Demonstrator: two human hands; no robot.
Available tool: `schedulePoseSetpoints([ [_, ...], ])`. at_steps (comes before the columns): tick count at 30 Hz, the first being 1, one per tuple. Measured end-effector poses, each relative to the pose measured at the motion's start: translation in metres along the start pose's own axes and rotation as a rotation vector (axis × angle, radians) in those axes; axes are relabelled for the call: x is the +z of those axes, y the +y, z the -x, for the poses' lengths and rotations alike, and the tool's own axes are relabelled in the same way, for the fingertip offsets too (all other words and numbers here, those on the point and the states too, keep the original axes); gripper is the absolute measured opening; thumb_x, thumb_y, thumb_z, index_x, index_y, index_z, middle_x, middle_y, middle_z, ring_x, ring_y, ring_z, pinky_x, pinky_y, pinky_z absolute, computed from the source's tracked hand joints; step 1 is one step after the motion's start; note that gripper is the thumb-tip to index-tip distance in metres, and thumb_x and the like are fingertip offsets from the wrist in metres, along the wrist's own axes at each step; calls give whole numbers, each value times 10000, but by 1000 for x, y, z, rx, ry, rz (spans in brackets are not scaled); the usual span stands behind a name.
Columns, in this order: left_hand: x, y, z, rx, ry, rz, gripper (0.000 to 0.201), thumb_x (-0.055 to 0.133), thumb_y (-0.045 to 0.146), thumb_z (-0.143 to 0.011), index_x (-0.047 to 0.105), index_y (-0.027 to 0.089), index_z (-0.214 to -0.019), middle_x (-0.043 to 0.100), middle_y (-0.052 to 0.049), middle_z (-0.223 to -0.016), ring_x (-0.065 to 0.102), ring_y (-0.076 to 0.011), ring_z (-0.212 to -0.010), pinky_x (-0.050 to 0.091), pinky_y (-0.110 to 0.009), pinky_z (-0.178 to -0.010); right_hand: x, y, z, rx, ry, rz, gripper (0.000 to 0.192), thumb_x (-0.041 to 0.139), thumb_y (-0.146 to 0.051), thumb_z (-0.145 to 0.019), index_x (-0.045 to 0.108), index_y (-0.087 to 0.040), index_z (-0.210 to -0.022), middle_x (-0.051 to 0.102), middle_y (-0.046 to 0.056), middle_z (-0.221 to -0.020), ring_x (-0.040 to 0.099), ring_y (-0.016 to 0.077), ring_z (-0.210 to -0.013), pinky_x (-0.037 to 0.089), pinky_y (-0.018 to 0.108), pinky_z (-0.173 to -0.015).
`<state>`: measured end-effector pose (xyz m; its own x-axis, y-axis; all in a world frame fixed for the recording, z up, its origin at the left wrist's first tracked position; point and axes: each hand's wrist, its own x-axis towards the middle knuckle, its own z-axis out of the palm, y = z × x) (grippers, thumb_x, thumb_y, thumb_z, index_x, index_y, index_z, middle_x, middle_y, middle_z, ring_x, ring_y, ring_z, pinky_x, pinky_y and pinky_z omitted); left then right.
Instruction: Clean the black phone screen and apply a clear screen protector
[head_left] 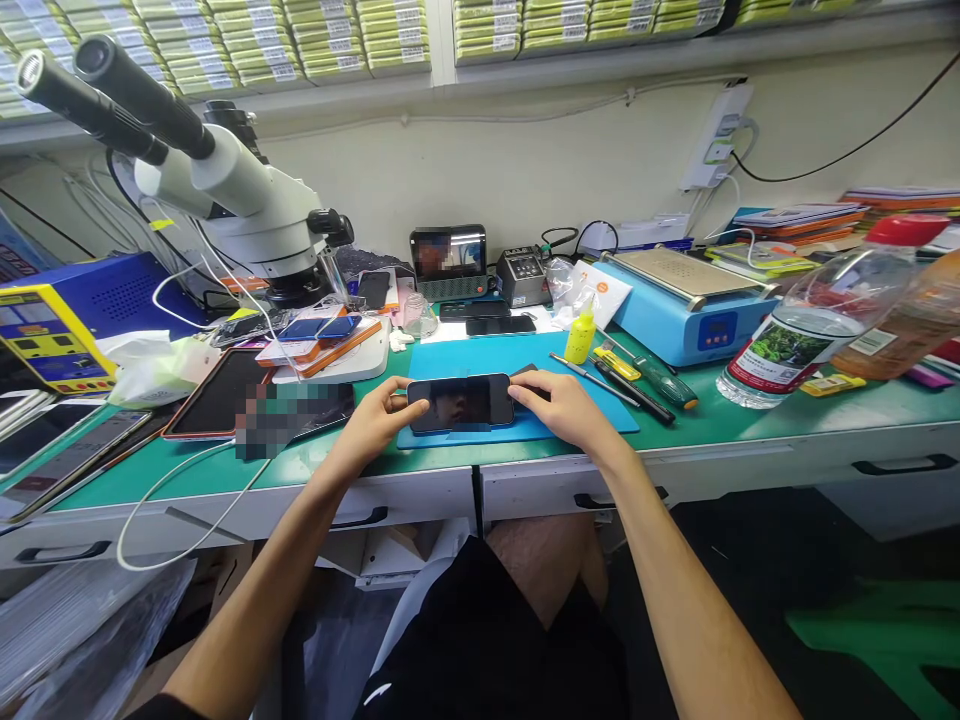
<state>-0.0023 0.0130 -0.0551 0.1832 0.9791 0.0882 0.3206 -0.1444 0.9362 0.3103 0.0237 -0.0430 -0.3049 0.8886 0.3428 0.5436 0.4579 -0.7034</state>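
Forearms reach up from the lower edge over a lap in black shorts to the near edge of the green tabletop point(750, 425). Between the two hands lies a dark phone point(461, 402), flat and lengthwise on a blue mat point(480, 360), its glass facing up. The left hand point(379, 415) grips the phone's left end, thumb on the screen's corner and fingers curled round the edge. The right hand point(559, 405) grips the right end, thumb along the near edge and fingers laid over the top; so the phone is held at both ends, spanning the gap between the grips, and rests on the mat. Left of the mat a tablet point(214, 395) lies flat beside a white cable point(180, 480) that loops over the tabletop's edge. Right of the mat lie a screwdriver point(664, 385) and a yellow bottle point(580, 335), upright. Farther right a clear bottle point(817, 315) with a red cap leans on its side. Behind the mat stand a blue heating plate point(686, 300), a small screen point(448, 255) and, to the left, a white microscope point(247, 200) beside a blue and yellow box point(67, 320). Along the shelf above, stacked boxes point(322, 40) run in rows.
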Motion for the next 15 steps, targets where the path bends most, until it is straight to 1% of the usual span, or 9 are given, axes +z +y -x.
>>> schedulePoseSetpoints([
  [8, 14, 3, 3, 12, 79, -96, 339, 722, 459, -1014, 664, 169, -1178, 712, -20, -965, 696, -180, -822, 600, -383, -822, 0, 1, 0, -2, 9, -13, 265, 665, -421, -1054, 805, -199, -1091, 825, 83, -1136, 757, 234, -1081, 577, 470, -1029],
  [12, 21, 9, 5, 22, 168, -211, 352, 749, 475, -970, 653, 181, -1139, 718, -42, -1031, 700, -227, -970, 564, -440, -937, 0, 1, 0, 0, 13, -20, 254, 679, -408, -1049, 808, -196, -1105, 827, 84, -1139, 762, 235, -1090, 578, 481, -1041],
  [15, 27, 15, 5, 16, 253, -321, 378, 776, 521, -904, 633, 214, -1070, 720, -55, -1026, 666, -291, -1090, 490, -497, -1042, 1, 2, 0, -2, 16, -20, 239, 682, -397, -1049, 808, -200, -1095, 828, 78, -1145, 762, 236, -1098, 577, 481, -1047],
])
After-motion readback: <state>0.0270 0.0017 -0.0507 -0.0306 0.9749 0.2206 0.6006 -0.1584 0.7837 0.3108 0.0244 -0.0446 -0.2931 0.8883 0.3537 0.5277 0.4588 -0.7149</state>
